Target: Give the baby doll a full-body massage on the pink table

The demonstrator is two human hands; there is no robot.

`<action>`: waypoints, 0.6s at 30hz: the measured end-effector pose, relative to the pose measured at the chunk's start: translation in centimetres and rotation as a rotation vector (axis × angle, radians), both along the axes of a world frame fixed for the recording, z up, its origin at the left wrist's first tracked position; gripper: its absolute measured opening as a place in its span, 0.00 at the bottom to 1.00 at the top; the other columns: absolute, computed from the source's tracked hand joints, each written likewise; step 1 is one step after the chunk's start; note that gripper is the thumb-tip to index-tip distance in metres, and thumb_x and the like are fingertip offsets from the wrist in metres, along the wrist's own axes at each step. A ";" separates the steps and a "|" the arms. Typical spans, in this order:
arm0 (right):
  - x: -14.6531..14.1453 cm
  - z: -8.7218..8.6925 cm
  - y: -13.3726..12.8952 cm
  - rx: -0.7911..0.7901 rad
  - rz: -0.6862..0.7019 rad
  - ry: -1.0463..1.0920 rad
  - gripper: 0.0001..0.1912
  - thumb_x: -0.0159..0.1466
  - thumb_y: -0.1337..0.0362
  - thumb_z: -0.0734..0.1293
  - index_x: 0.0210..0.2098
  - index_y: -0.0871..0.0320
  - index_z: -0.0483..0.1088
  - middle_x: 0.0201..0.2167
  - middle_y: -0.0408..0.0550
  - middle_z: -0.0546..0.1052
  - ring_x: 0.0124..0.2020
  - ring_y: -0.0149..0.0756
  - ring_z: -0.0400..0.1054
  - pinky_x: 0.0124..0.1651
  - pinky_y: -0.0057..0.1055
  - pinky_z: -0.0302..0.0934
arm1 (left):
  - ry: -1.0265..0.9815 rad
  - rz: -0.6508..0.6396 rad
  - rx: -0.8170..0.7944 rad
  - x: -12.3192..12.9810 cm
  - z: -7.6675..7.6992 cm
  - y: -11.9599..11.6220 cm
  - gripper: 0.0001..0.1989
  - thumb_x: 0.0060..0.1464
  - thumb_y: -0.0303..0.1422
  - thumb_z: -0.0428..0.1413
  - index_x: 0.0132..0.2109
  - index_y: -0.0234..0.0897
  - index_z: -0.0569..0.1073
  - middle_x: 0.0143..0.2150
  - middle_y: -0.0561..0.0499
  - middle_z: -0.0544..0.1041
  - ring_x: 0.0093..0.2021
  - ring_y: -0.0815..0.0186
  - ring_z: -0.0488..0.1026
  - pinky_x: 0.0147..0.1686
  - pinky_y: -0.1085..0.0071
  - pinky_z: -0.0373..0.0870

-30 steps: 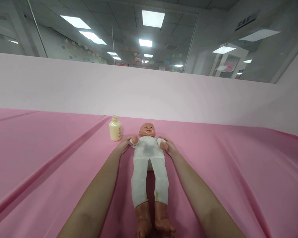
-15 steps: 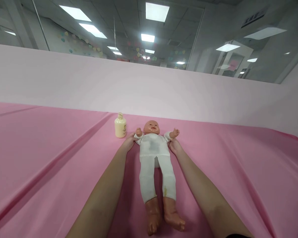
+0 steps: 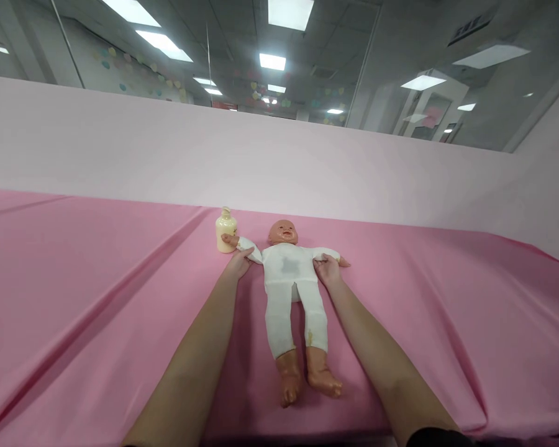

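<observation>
A baby doll point(image 3: 289, 267) in white clothes lies on its back on the pink cloth, head toward the wall and bare feet toward me. Its arms are spread out to both sides. My left hand point(image 3: 241, 262) is closed on the doll's sleeve at the left of the picture. On the right, my right hand point(image 3: 327, 269) grips the other sleeve near the upper arm. A pale yellow bottle point(image 3: 226, 231) with a pump top stands upright at the left, and the doll's hand overlaps its front.
Pink cloth point(image 3: 97, 261) with long folds covers the surface. Behind it rises a white wall point(image 3: 279, 161), topped by glass that shows ceiling lights. The cloth's near edge shows at the bottom.
Both doll arms have swung outward from bent-up positions to stretched sideways, one now in front of the bottle. My hands now grip the sleeves. The view has shifted slightly.
</observation>
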State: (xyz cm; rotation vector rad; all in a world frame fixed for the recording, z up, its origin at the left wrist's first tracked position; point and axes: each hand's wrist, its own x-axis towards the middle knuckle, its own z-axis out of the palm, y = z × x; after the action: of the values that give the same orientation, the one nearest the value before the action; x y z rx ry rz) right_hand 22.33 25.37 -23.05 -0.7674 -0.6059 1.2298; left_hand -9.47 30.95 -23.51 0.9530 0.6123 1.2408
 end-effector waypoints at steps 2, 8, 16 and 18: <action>-0.6 0.1 -1.3 -0.015 0.022 -0.012 0.06 0.55 0.66 0.63 0.34 0.57 0.67 0.40 0.48 0.75 0.46 0.36 0.70 0.52 0.32 0.68 | -0.043 0.024 -0.021 0.0 -0.1 -0.1 0.16 0.52 0.35 0.60 0.47 0.37 0.69 0.49 0.44 0.73 0.54 0.60 0.70 0.53 0.63 0.68; -1.6 1.2 -9.1 -0.101 0.319 -0.043 0.05 0.62 0.64 0.64 0.36 0.58 0.70 0.43 0.50 0.75 0.46 0.38 0.70 0.50 0.31 0.68 | -0.136 0.216 -0.038 -0.2 -0.4 -0.8 0.15 0.54 0.33 0.58 0.48 0.39 0.68 0.51 0.45 0.72 0.57 0.58 0.67 0.53 0.65 0.70; -0.1 4.4 -16.9 -0.354 1.037 -0.074 0.26 0.65 0.47 0.65 0.52 0.62 0.67 0.48 0.59 0.72 0.45 0.43 0.71 0.45 0.39 0.69 | -0.190 0.235 -0.089 -0.1 -0.7 -0.6 0.15 0.54 0.31 0.55 0.50 0.39 0.68 0.52 0.47 0.72 0.59 0.58 0.65 0.53 0.66 0.70; -0.4 5.0 -17.5 -0.354 1.174 -0.085 0.30 0.62 0.47 0.68 0.55 0.60 0.65 0.49 0.59 0.71 0.48 0.46 0.69 0.45 0.41 0.69 | -0.183 0.243 -0.087 0.0 -0.7 -0.5 0.18 0.53 0.32 0.55 0.51 0.39 0.66 0.53 0.48 0.72 0.59 0.59 0.65 0.54 0.68 0.69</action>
State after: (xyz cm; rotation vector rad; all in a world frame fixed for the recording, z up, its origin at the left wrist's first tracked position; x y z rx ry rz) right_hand 21.94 7.84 -18.08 -0.7570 -0.9747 2.4343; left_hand -9.45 30.50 -24.21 0.6978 0.6450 1.4870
